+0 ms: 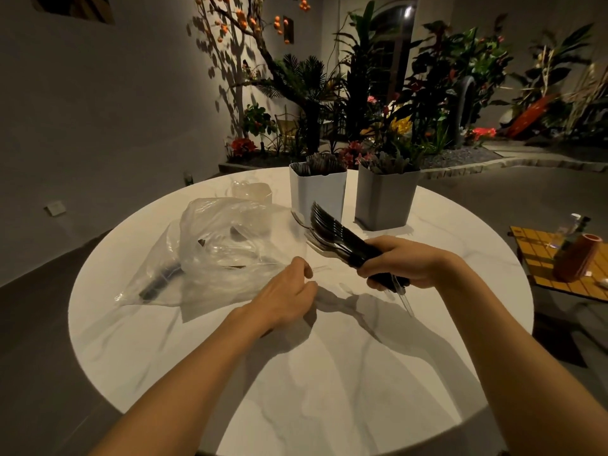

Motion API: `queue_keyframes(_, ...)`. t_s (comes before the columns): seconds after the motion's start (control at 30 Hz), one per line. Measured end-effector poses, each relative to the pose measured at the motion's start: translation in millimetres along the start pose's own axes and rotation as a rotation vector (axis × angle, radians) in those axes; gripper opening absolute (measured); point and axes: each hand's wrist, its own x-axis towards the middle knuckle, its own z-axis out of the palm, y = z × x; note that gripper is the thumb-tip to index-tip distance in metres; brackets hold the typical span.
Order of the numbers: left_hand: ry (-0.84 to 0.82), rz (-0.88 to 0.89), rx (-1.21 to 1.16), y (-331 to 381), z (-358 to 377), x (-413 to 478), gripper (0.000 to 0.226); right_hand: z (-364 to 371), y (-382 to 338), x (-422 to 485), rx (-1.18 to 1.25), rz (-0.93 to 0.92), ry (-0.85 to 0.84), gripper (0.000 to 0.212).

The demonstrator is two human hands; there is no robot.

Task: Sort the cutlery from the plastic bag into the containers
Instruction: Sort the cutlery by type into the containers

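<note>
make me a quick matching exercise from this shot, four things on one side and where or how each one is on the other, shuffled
Things:
1. plastic bag
2. white container
3. grey container
4. black forks

Place or state:
a. gripped in a bundle by the right hand
b. lying crumpled on the left part of the table
c. standing at the far side, the right one of the pair
d. standing at the far side with dark cutlery in it

Pairs: 1-b, 2-d, 3-c, 4-a
</note>
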Motion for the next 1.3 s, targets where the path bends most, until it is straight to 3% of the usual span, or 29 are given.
queue_keyframes(0.23, -0.055, -0.214, -0.395, 8.7, -5.6, 2.4, 0.062, 17.5, -4.3, 5.7, 0.243, -0.234, 0.007, 0.028)
queue_keyframes(0.33, -0.07, -0.23, -0.588, 10.8, -8.4, 6.9, 0.085, 25.6, -9.2, 12.5, 0.331, -0.309, 0.066, 0.027)
queue_keyframes(0.47, 0.021, -0.161, -0.874, 19.4, -7.6, 18.5, 0.106, 49.3, -14.1, 28.4, 0.278, -0.381, 0.215, 0.015)
queue_keyframes(0.6, 0.151, -0.23, -1.049, 35.7, -6.6, 30.2, 0.101, 84.2, -12.8, 47.4, 0.108, -0.447, 0.282, 0.028)
queue_keyframes(0.77, 0.279, -0.386, -1.118, 27.4, -2.2, 39.5, 0.049, 103.2, -13.5, 67.7, -0.117, -0.428, 0.341, 0.038)
queue_keyframes(0.9, 0.364, -0.402, -1.189, 16.1, -2.8, 43.8, 0.021, 104.9, -18.3, 78.3, -0.124, -0.429, 0.304, 0.034)
queue_keyframes(1.03, 0.391, -0.426, -1.28, 3.4, -0.7, 48.3, 0.023, 103.0, -17.5, 93.8, -0.105, -0.428, 0.282, 0.04)
queue_keyframes(1.17, 0.345, -0.42, -1.422, -15.1, 2.4, 53.7, 0.042, 106.2, -8.6, 103.9, -0.072, -0.449, 0.298, 0.042)
queue_keyframes(1.3, 0.319, -0.38, -1.481, -20.1, 2.3, 57.8, 0.041, 107.4, -3.2, 104.8, 0.05, -0.502, 0.293, 0.041)
